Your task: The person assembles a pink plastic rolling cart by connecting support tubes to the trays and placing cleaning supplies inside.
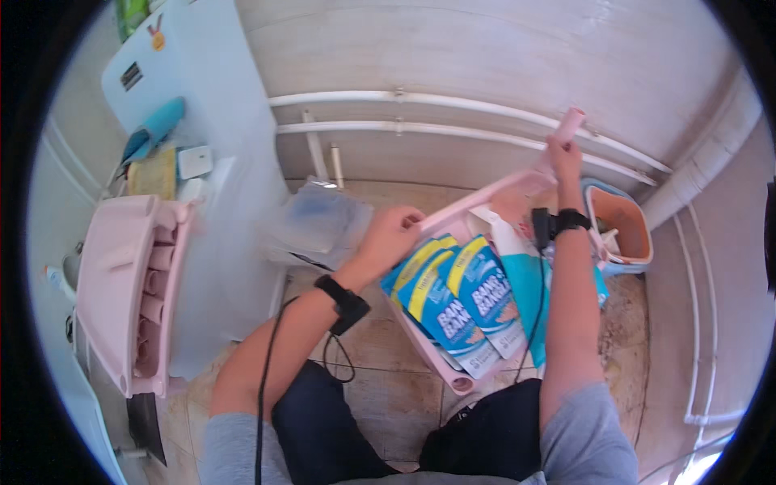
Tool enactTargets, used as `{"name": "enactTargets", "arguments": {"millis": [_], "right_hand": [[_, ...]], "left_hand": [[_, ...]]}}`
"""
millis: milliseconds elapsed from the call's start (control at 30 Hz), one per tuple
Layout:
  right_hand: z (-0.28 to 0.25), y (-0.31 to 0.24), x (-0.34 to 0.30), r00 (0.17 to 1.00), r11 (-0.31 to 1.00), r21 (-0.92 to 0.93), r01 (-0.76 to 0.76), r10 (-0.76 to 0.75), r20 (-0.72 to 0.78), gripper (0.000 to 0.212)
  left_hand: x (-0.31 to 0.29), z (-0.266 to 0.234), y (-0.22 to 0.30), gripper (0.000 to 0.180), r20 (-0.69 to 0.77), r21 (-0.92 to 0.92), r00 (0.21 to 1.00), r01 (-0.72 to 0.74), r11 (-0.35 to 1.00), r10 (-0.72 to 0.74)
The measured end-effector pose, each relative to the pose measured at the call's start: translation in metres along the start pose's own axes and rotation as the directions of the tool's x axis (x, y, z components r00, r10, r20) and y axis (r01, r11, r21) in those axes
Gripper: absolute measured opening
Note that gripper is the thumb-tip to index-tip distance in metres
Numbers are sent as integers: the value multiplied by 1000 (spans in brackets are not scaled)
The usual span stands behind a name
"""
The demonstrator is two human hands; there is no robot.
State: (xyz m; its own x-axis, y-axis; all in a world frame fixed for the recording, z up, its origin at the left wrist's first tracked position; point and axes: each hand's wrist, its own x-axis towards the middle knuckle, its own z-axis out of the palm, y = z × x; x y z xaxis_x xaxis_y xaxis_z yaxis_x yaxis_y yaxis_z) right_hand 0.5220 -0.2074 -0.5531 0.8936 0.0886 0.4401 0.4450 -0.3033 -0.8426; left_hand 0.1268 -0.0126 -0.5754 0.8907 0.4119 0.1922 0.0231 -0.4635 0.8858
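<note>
Tiled floor, blue-yellow pouches (453, 295) in pink rack (477, 202), left hand (392, 234), right hand (563, 155) gripping it.

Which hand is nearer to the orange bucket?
Right. The right hand grips the pink rack's post just left of the orange bucket; the left hand is farther left.

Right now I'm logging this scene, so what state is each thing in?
Left hand: closed on the pink plastic rack's rim.
Right hand: gripping the rack's upper post.
Pink plastic rack: tilted, held off upright by both hands.
Blue-and-yellow pouches: lying packed in the rack.
Orange-lined bucket: upright, open, on the floor.
Pink plastic unit: at far left, beside a white appliance.
</note>
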Motion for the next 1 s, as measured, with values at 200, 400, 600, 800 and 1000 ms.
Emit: {"name": "enactTargets", "arguments": {"millis": [200,400,600,800,1000], "right_hand": [[-21,50,45,997,990,-133,-45,37,-62,59],[17,25,33,988,966,215,140,-123,-90,54],[8,40,47,992,975,200,-96,110,-63,41],[20,66,53,989,976,215,11,20,-144,38],[19,69,50,995,980,195,22,-3,-98,31]], "left_hand": [[6,16,0,18,-48,75,998,-32,997,35],[-3,9,-6,23,-80,219,963,-236,947,259],[-6,8,15,29,-47,164,984,-161,973,171],[-6,2,16,28,-10,170,992,-125,978,129],[-9,4,19,27,-25,124,994,-102,987,106]]}}
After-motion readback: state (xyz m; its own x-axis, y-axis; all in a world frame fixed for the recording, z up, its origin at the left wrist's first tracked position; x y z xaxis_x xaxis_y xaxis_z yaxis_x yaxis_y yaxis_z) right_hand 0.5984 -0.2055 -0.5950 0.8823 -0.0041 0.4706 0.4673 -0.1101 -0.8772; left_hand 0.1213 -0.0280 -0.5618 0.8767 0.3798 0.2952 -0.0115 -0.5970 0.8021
